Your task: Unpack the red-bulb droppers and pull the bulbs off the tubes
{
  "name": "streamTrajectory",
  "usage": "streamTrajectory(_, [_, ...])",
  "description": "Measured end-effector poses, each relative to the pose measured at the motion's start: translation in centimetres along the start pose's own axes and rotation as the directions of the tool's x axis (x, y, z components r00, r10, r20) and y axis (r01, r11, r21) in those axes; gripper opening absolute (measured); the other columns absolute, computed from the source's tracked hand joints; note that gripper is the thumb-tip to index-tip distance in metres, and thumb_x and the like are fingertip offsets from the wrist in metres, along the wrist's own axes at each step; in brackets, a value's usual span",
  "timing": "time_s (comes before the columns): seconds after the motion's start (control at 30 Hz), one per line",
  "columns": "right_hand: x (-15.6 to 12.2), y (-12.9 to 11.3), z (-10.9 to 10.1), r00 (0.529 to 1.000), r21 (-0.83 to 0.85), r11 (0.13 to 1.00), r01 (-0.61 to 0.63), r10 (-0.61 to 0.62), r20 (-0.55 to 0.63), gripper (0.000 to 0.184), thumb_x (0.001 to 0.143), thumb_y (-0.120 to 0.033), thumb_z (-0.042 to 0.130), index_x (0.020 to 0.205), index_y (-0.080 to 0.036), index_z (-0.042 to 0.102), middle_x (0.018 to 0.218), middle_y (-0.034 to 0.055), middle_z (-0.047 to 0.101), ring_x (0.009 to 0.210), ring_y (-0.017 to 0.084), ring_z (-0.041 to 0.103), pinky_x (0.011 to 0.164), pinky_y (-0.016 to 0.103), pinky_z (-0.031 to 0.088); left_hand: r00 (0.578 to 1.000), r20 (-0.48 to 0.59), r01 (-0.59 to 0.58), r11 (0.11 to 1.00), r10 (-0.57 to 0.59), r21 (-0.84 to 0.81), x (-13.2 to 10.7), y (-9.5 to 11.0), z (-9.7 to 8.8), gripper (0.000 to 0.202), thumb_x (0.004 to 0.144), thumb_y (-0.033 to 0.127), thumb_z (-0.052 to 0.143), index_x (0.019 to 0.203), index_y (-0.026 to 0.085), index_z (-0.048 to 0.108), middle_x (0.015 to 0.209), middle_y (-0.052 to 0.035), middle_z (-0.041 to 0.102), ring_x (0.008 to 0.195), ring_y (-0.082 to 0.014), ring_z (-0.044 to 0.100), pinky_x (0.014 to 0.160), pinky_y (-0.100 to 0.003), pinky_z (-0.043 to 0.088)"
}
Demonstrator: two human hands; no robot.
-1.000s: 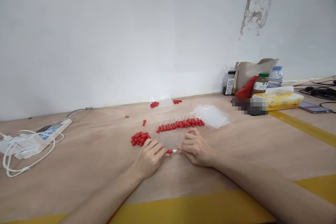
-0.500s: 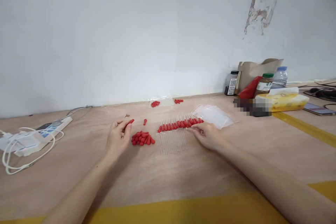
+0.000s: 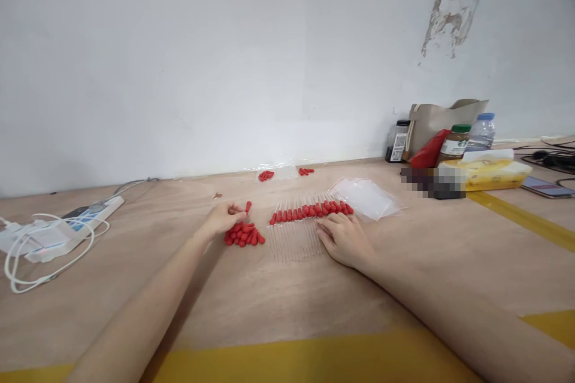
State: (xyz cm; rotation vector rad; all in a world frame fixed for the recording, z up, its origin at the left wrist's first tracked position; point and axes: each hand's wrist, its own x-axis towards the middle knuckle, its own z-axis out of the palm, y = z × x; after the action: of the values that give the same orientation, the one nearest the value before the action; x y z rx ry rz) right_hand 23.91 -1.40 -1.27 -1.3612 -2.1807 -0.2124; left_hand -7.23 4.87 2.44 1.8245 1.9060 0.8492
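Red bulb just beyond the pile; one nudge could roll the clear tubes
Our left hand nearly closes at the bulb; our right hand half-curls by the tubes; either grip, we cannot tell

Left hand of mine just left of centre, thumb and fingers curled toward each other. My right hand right of centre, back up, fingers bent. Bare left forearm slants from bottom left, right forearm from lower right.
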Motion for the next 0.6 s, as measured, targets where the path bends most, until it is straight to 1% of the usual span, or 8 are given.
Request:
streamTrajectory(0.1, [-0.2, 0.1, 0.1, 1.0, 0.013, 1.0, 0.028, -0.028, -0.01, 0.024, 0.084, -0.032, 0.042, 0.095, -0.021, 0.06, 0.09, 0.0055, 0.061, 0.088, 0.018, 0.052, 0.077, 0.032, 0.031, 1.0, 0.019, 0.006, 1.0, -0.006, -0.011, 0.0, -0.2, 0.6, 0.031, 0.055, 0.042, 0.065, 0.072, 0.017, 0.061, 0.063, -0.0002, 0.061, 0.059, -0.0136, 0.056, 0.053, -0.022, 0.04])
streamTrajectory(0.2, [-0.2, 0.1, 0.2, 0.999, 0.023, 0.999, 0.043, -0.043, -0.008, 0.026, 0.085, -0.036, 0.041, 0.095, -0.021, 0.06, 0.091, 0.0061, 0.061, 0.089, 0.018, 0.052, 0.079, 0.033, 0.03, 1.0, 0.029, 0.013, 1.0, -0.012, -0.015, -0.2, -0.1, 0.8, 0.034, 0.055, 0.048, 0.064, 0.068, 0.017, 0.061, 0.062, -0.0005, 0.062, 0.058, -0.014, 0.055, 0.053, -0.023, 0.039])
streamTrajectory(0.3, [-0.2, 0.2, 0.3, 0.999, 0.049, 0.998, 0.035, -0.035, -0.017, 0.028, 0.086, -0.036, 0.039, 0.096, -0.02, 0.06, 0.091, 0.0057, 0.062, 0.089, 0.018, 0.051, 0.08, 0.033, 0.03, 1.0, -0.02, 0.018, 1.0, -0.019, -0.015, -0.4, 0.1, 0.6, 0.04, 0.061, 0.056, 0.057, 0.065, 0.017, 0.061, 0.063, -0.001, 0.061, 0.058, -0.014, 0.054, 0.052, -0.023, 0.038])
streamTrajectory(0.37, [-0.1, 0.2, 0.3, 0.999, 0.065, 0.997, 0.03, -0.029, -0.014, 0.028, 0.087, -0.036, 0.038, 0.097, -0.02, 0.06, 0.091, 0.0053, 0.062, 0.09, 0.018, 0.051, 0.08, 0.033, 0.03, 0.998, -0.06, 0.015, 1.0, -0.016, -0.013, -0.5, 0.4, 0.5, 0.043, 0.064, 0.059, 0.053, 0.066, 0.017, 0.061, 0.065, -0.0009, 0.061, 0.058, -0.0135, 0.053, 0.051, -0.022, 0.036])
streamTrajectory(0.43, [-0.1, 0.2, 0.3, 1.0, 0.073, 0.997, 0.026, -0.026, -0.001, 0.029, 0.087, -0.036, 0.037, 0.098, -0.02, 0.059, 0.09, 0.0048, 0.062, 0.09, 0.018, 0.051, 0.08, 0.033, 0.031, 0.997, -0.075, 0.012, 1.0, -0.012, -0.002, -0.4, 0.7, 0.4, 0.042, 0.064, 0.059, 0.052, 0.067, 0.017, 0.061, 0.064, -0.0003, 0.06, 0.057, -0.0128, 0.052, 0.05, -0.022, 0.036])
streamTrajectory(0.6, [0.1, 0.4, 0.3, 1.0, 0.105, 0.994, -0.005, 0.004, 0.007, 0.031, 0.089, -0.033, 0.033, 0.101, -0.02, 0.058, 0.091, 0.0044, 0.062, 0.091, 0.017, 0.051, 0.081, 0.032, 0.032, 0.998, -0.061, 0.038, 0.997, -0.034, 0.065, 0.1, 1.7, -0.1, 0.038, 0.06, 0.056, 0.055, 0.062, 0.018, 0.061, 0.056, 0.0007, 0.057, 0.052, -0.013, 0.05, 0.047, -0.022, 0.034])
